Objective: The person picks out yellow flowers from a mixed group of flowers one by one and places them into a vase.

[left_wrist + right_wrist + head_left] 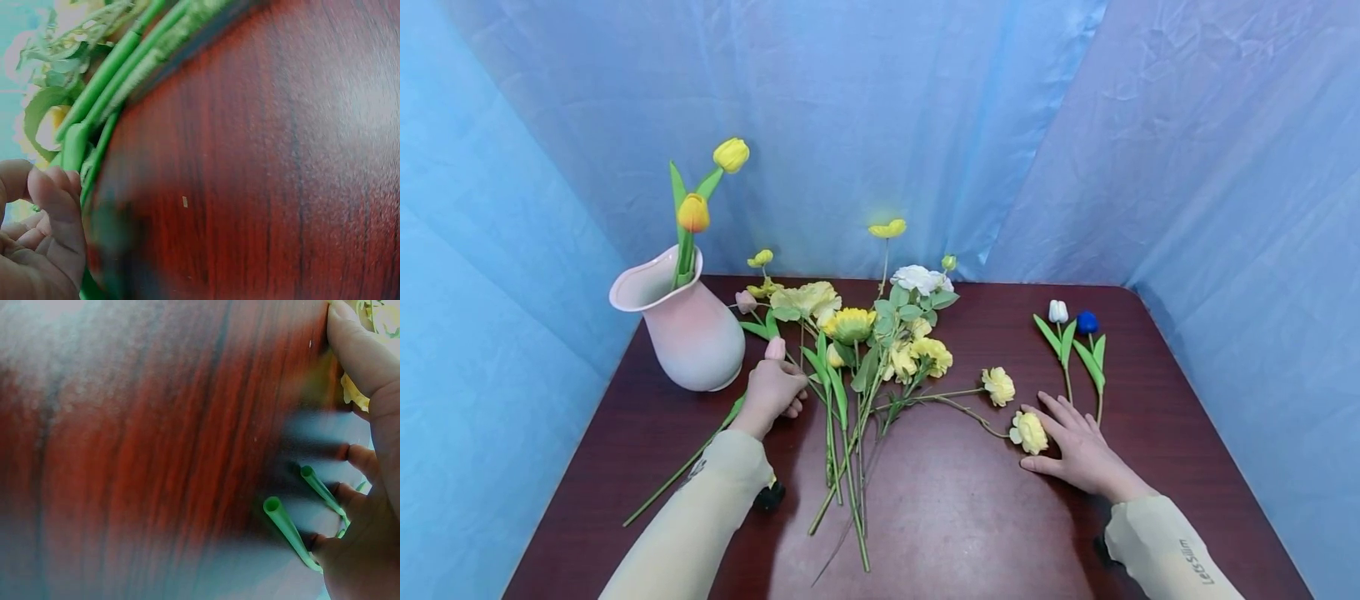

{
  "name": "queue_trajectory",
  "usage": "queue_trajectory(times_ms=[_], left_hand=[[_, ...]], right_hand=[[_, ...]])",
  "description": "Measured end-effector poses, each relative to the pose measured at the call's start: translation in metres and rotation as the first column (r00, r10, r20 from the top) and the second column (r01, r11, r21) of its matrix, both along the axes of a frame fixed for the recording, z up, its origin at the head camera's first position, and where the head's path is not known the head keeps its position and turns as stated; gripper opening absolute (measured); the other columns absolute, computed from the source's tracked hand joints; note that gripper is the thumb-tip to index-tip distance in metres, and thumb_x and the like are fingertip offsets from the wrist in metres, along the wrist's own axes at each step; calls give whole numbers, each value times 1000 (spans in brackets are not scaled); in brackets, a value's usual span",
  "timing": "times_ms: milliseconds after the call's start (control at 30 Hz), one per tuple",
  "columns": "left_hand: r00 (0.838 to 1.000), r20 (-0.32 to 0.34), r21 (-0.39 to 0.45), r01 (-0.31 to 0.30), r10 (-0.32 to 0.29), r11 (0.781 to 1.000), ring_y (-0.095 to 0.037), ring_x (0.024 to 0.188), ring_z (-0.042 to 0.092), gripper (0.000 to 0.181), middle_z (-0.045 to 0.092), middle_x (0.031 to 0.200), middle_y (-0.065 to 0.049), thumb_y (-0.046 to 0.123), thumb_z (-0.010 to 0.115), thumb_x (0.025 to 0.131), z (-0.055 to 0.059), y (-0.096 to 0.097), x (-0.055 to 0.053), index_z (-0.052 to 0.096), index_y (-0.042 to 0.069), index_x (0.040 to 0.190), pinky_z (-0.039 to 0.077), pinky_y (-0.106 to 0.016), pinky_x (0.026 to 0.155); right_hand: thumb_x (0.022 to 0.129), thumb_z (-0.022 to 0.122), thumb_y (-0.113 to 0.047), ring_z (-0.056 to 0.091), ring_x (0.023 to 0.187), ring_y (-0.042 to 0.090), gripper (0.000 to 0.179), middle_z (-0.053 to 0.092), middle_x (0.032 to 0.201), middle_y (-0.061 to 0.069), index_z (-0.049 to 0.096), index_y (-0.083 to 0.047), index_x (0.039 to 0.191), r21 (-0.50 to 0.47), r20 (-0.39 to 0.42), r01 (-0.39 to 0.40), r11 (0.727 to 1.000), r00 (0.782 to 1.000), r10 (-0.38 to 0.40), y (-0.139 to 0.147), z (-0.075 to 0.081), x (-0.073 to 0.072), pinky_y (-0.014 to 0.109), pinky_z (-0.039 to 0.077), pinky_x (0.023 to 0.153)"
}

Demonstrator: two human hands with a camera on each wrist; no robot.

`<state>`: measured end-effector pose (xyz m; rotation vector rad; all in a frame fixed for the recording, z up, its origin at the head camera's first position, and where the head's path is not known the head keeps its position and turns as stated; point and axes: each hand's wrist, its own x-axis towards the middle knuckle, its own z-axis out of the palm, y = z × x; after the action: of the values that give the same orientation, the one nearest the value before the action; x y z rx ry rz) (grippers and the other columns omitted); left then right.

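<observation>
In the head view, my left hand is at the left of the bunch, its fingers curled at a pink tulip whose stem runs out to the lower left. The left wrist view has thumb and fingertips close together against green stalks; the grip point itself is hidden. My right hand rests low at the right, fingers spread, with thumb and forefinger on either side of a pale yellow flower. Two green stem ends show beside its fingers in the right wrist view.
A pink-and-white vase at the left holds a yellow tulip and an orange-yellow tulip. Mixed yellow and white flowers lie mid-table, stems toward me. A white tulip and a blue tulip lie at right. Blue curtains surround the table.
</observation>
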<state>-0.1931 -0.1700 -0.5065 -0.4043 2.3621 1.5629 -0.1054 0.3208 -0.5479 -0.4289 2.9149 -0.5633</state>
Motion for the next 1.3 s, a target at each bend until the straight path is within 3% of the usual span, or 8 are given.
queue_trajectory(times_ms=[167, 333, 633, 800, 967, 1100, 1200, 1300], left_hand=[[998, 12, 152, -63, 62, 986, -13, 48, 63, 29, 70, 78, -18, 1, 53, 93, 5, -4, 6, 63, -13, 116, 56, -28, 48], [992, -2, 237, -119, 123, 964, -15, 48, 63, 33, 67, 80, -17, -1, 52, 91, 12, -5, 11, 58, -15, 120, 57, -30, 50], [965, -99, 312, -200, 241, 929, -14, 46, 63, 29, 65, 75, -11, 3, 55, 96, 25, -12, 8, 50, -12, 121, 57, -29, 49], [950, -159, 302, -211, 267, 930, -18, 49, 65, 25, 64, 84, -13, 9, 57, 101, 38, -17, 5, 50, -8, 117, 59, -34, 53], [940, -259, 192, -174, 220, 966, -23, 52, 68, 22, 63, 94, -24, 8, 56, 99, 51, -15, 7, 54, -5, 116, 61, -43, 56], [930, -360, 6, -82, 79, 997, -23, 54, 69, 21, 66, 96, -23, 13, 56, 102, 58, -8, 11, 58, -2, 116, 60, -38, 53], [888, -458, -198, -50, -47, 979, -21, 59, 69, 16, 69, 93, -17, 15, 59, 102, 63, -2, 13, 63, 2, 110, 57, -36, 56], [811, -562, -378, -76, -163, 923, -24, 67, 68, 10, 71, 89, -13, 13, 62, 100, 74, 2, 16, 66, 4, 104, 54, -40, 62]], right_hand=[[84, 76, -60, 19, 149, 54, 88, 26, 164, 21, 46, -15, 153, 5, 4, 3, 1000, 1000, -3, 2, 0, 0, 80, 13, 109], [83, 76, -61, 19, 148, 55, 89, 26, 164, 22, 46, -15, 154, 5, 4, 1, 1000, 1000, -1, 3, 0, 0, 80, 14, 108], [84, 77, -58, 21, 147, 55, 86, 28, 162, 23, 48, -14, 153, -1, -17, -5, 1000, 1000, 5, 1, 1, 0, 81, 15, 106], [85, 75, -59, 19, 148, 55, 86, 26, 163, 22, 46, -15, 154, 0, 3, -3, 1000, 1000, 3, 1, 3, -1, 81, 13, 107], [85, 76, -58, 20, 148, 55, 86, 26, 163, 22, 46, -15, 154, -5, -6, -6, 1000, 1000, 6, 2, 2, -1, 81, 13, 107], [85, 76, -57, 20, 147, 55, 86, 27, 163, 23, 47, -14, 153, -11, -14, -10, 1000, 1000, 10, 2, 1, -1, 81, 14, 107], [85, 76, -58, 18, 148, 54, 87, 25, 164, 22, 46, -14, 154, -10, 4, -8, 1000, 1000, 8, 2, 1, 0, 80, 12, 108], [85, 76, -59, 16, 149, 54, 89, 24, 164, 22, 45, -14, 155, -8, 21, -3, 1000, 1000, 3, 3, -1, 0, 80, 11, 109]])
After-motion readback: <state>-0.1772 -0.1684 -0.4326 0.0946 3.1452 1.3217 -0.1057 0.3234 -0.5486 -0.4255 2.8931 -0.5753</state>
